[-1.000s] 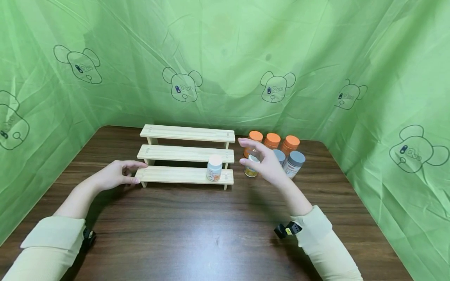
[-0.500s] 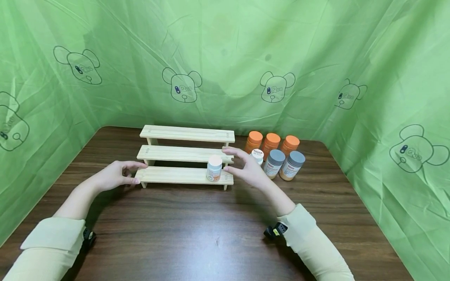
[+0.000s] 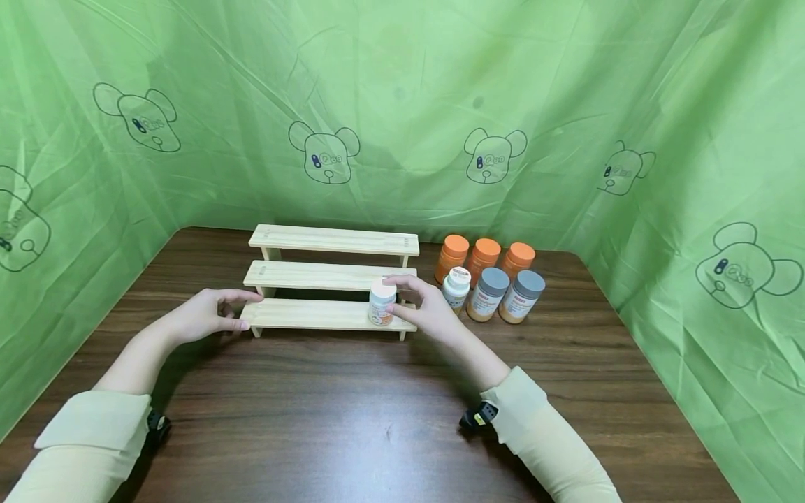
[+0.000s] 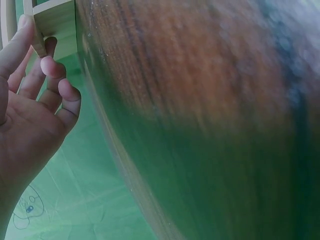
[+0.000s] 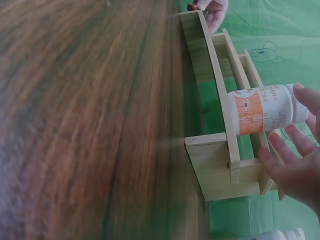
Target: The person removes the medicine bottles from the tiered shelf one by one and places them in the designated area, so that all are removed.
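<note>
A stepped wooden rack (image 3: 302, 314) with three shelves stands on the table. My left hand (image 3: 210, 314) pinches the left end of its lowest shelf, thumb and fingers on either side. On the right part of that shelf a white vitamin C bottle (image 3: 381, 304) stands upright, its label partly orange in the right wrist view. Around its right side comes my right hand (image 3: 434, 314), a digit overlapping the cap. In the right wrist view the lower fingers (image 5: 282, 150) are apart from the bottle, with a gap between.
Right of the rack stand several orange-capped bottles (image 3: 486, 258), two grey-capped bottles (image 3: 487, 297) and a white-capped bottle (image 3: 455, 288). Green cloth (image 3: 402, 105) hangs around the back and sides of the dark wooden table (image 3: 352, 405).
My right hand has moved left from beside the group of bottles to the white bottle on the lowest shelf. My left hand keeps its place at the rack.
</note>
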The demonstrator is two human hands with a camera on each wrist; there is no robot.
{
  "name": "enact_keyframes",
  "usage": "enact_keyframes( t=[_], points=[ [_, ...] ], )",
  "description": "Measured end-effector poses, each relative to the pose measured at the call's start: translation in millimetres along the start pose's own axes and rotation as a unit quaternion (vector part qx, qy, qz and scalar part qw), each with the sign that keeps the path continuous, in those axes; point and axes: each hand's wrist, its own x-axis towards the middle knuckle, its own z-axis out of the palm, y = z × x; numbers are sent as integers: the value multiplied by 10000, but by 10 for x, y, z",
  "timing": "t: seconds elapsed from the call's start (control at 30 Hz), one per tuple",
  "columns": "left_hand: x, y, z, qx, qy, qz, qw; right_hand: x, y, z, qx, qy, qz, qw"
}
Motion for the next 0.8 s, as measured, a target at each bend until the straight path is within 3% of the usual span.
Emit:
enact_keyframes(
  t=[0.47,0.8],
  points=[
    [0,3,-4,70,-21,59,10000,19,-44,8,-181,207,236,9993],
    [5,0,-1,99,-39,73,9999,-25,-73,-50,-160,263,135,9994]
  ],
)
